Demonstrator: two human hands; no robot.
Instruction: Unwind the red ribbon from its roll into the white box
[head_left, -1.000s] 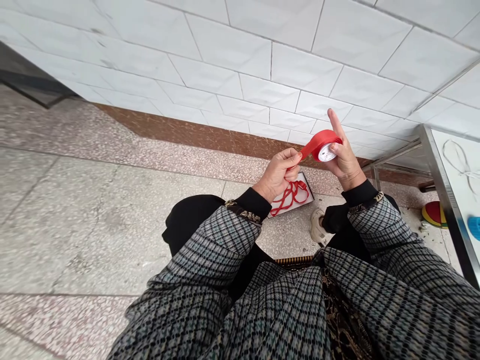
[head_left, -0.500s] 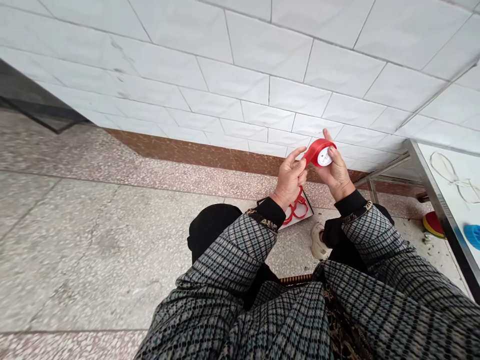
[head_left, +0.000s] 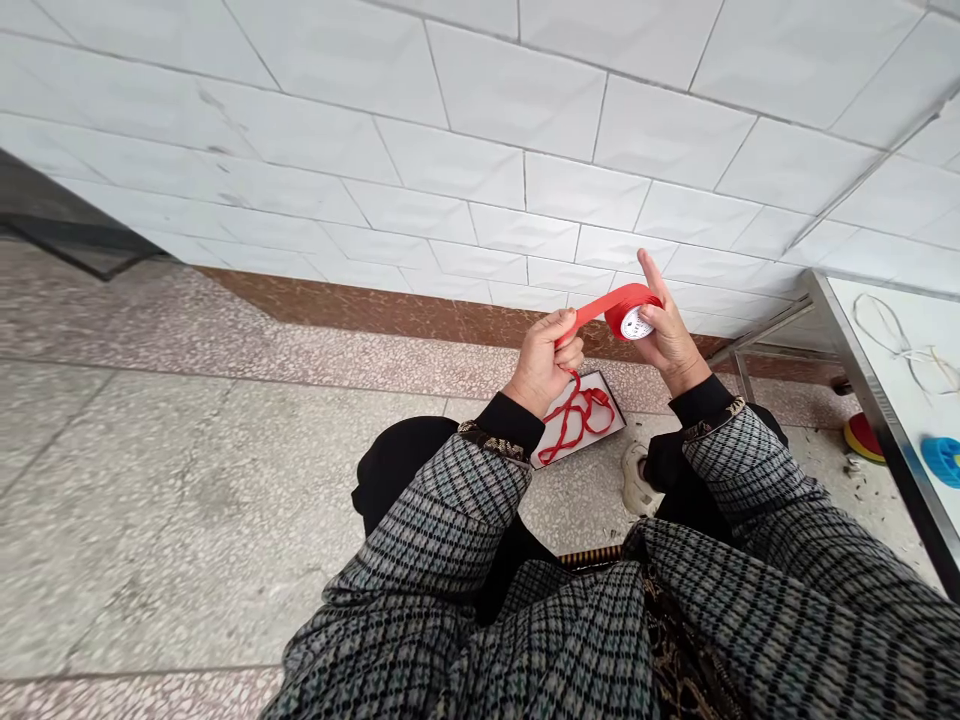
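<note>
My right hand (head_left: 667,335) holds a roll of red ribbon (head_left: 621,318) with a white label on its side, thumb on the label and one finger pointing up. A stretch of ribbon runs from the roll to my left hand (head_left: 546,358), whose thumb and fingers are closed on it. Below that hand, loose red ribbon (head_left: 574,420) trails down in loops into a shallow white box (head_left: 600,437) with dark edges on the floor between my feet. Part of the box lies behind my left wrist.
White wall tiles (head_left: 480,160) rise straight ahead. At the right stands a metal-framed table (head_left: 862,370) with a white top, carrying a thin pale cord (head_left: 900,345) and a blue round object (head_left: 943,458). A red and yellow object (head_left: 864,440) lies on the floor beneath it.
My left hand has moved left and down, away from the roll, drawing out a longer stretch of ribbon. More of the box now shows. My right hand has stayed nearly in place.
</note>
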